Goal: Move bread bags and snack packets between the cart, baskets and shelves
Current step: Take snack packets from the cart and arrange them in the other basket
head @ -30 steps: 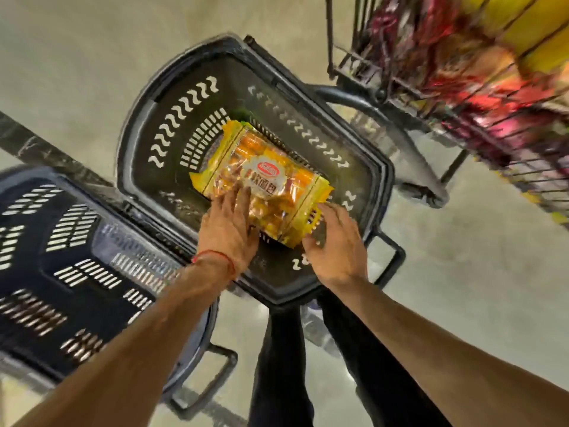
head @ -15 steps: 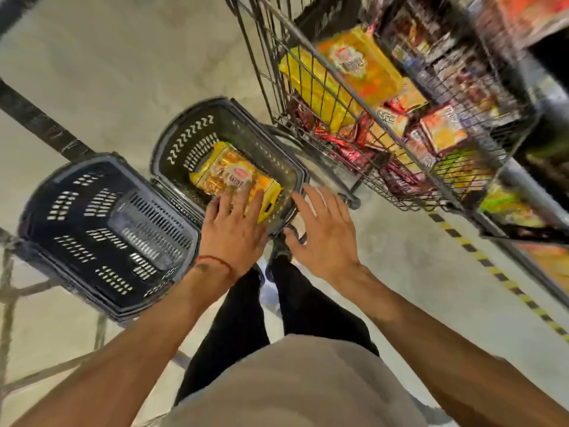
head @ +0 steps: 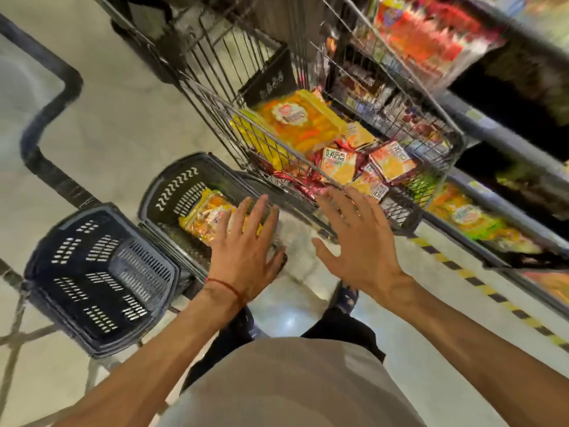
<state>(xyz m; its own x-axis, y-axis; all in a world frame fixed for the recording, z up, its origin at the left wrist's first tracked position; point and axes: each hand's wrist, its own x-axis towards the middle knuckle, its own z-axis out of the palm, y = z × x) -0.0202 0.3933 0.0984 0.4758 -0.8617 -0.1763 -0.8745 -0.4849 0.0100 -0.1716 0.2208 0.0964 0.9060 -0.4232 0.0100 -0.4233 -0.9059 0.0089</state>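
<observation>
A: Far left of the left hand?
B: Blue basket [head: 101,282], nothing in it that shows. It probably sits there as the next drop spot.

A: Then?
B: Black basket [head: 160,183], just beyond the left fingertips. One yellow bread bag [head: 206,214] lies flat inside, so it looks set down.

A: Left hand [head: 246,254]?
B: Fingers straight and spread wide, holding nothing, over the bag's near end. Can't tell if it touches. Red thread [head: 228,286] on the wrist.

A: Right hand [head: 360,241]?
B: Also wide, palm down, nothing in it. It hangs before the near rim of the cart [head: 234,69], so I'd guess it's going for the next item.

A: What's in the cart?
B: Beyond the right hand, a second yellow bag [head: 303,124] leans against the wire on top of the heap. Orange and red snack packets [head: 338,163] are piled loose just past the fingertips.

A: Any writing?
B: A round red and white logo on both bags. Printed characters on the packets, and a square code patch on one. It's all too blurred to read.

A: Far right?
B: Shelves [head: 480,127] to the right of the right hand, stocked with more packs. Labels smeared.
</observation>
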